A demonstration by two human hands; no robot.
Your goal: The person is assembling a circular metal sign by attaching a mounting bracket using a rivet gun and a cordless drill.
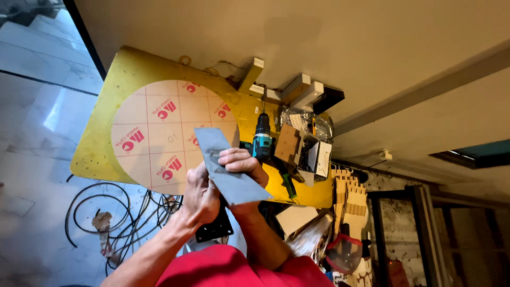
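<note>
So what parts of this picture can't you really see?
- Left hand: its fingers are hidden behind the grey sheet, head view.
- Black plate: mostly covered by both arms.
- Cordless drill: its lower end is hidden by the right hand.

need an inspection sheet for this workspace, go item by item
surface: yellow board table, worn, mostly covered by a round sheet.
job's things: grey flat rectangular strip held over the table edge; round sheet with pinkish protective film and red marks lying flat.
clutter: teal and black cordless drill standing upright; small boxes and card pieces at the far end.
grippers: left hand grips the strip from below; right hand pinches its edge.
cables: black cable loops on the floor.
surroundings: pale tiled floor; beige wall.
</note>
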